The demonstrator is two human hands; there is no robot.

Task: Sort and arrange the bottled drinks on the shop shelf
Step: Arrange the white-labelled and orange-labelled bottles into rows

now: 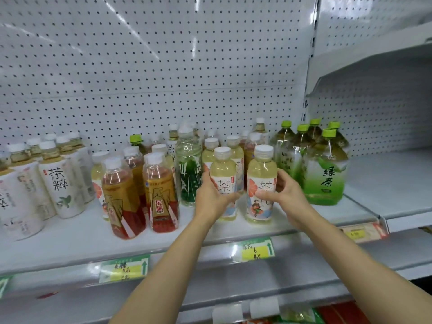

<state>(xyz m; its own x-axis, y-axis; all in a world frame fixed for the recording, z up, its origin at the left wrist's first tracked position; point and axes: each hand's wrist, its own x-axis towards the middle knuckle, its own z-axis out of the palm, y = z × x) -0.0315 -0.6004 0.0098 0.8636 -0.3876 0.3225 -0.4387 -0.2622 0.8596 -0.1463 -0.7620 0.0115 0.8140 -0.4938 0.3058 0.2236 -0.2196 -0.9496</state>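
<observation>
Gripping pale-tea bottles: left hand (211, 195) one (224, 181); right hand (284, 192) another (261, 183)

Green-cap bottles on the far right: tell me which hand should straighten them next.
Right. The right hand, gripping a pale tea bottle, sits beside the green-cap bottles; the left hand would probably have to cross over.

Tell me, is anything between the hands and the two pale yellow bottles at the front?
No. The left hand already holds one pale bottle, and the right hand holds the other bottle.
</observation>
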